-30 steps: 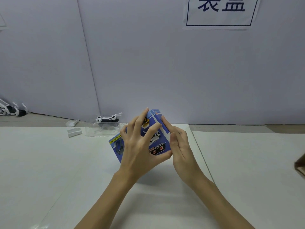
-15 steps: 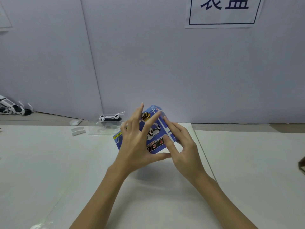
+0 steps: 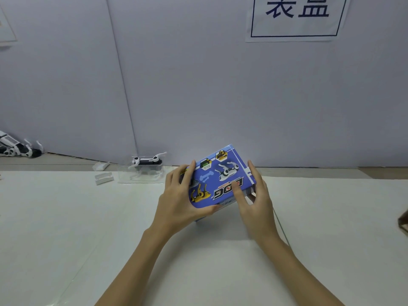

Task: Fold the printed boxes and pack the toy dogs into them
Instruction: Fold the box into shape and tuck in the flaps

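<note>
- A blue printed box (image 3: 220, 177) is held above the white table (image 3: 66, 228), near the table's middle and in front of the pale wall panels (image 3: 198, 85); its large face is turned toward the camera, tilted, with the lettering "DOG" read upside down.
- On that face, pictures of a white toy dog, a yellow one, a pale bone and two small hexagon badges are seen.
- The box's left end is gripped by the left hand (image 3: 176, 199): the fingers are curled over the upper left edge and the thumb is pressed along the lower edge.
- The right end is held by the right hand (image 3: 256, 202): the thumb is laid on the printed face beside the lettering, and the fingers are wrapped round the right side; the flap at that end seems to be partly open, though this is blurred.
- A shadow is cast on the table directly beneath the box.
- Behind and to the left, a black-and-white toy dog (image 3: 146, 161) is seen in a clear plastic tray (image 3: 141, 175) at the table's far edge.
- Two small white plastic pieces (image 3: 103, 178) are lying just left of the tray.
- More black-and-white toy dogs (image 3: 17, 147) are piled at the far left, against the wall.
- A paper sign (image 3: 297, 17) with large dark characters is fixed to the wall at upper right.
</note>
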A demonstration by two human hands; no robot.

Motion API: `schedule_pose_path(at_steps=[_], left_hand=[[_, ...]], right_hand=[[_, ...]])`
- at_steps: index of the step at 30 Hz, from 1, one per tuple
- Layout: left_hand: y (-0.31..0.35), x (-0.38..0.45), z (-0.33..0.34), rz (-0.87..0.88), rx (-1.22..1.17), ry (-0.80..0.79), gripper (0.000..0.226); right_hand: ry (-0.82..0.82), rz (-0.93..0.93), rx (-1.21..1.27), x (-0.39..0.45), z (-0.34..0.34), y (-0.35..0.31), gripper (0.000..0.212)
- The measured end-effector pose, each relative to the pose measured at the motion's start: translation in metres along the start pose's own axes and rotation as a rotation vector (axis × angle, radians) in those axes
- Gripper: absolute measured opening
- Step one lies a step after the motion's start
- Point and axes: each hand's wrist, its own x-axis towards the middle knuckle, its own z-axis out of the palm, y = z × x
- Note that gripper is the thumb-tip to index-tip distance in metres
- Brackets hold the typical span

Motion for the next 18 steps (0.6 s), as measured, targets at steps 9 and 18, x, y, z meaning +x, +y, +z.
schedule_pose_path(at_steps=[9,18], left_hand=[[0.001,-0.001,0.002,-0.009,0.048,0.004,0.125],[0.022,0.004,-0.007,0.220,-0.020,0.076,0.123]], right_hand=[[0.015,-0.012,-0.009,-0.002,-0.001,-0.001,0.068],[-0.045,-0.554,-0.270,-0.006,0.001,-0.033,0.049]])
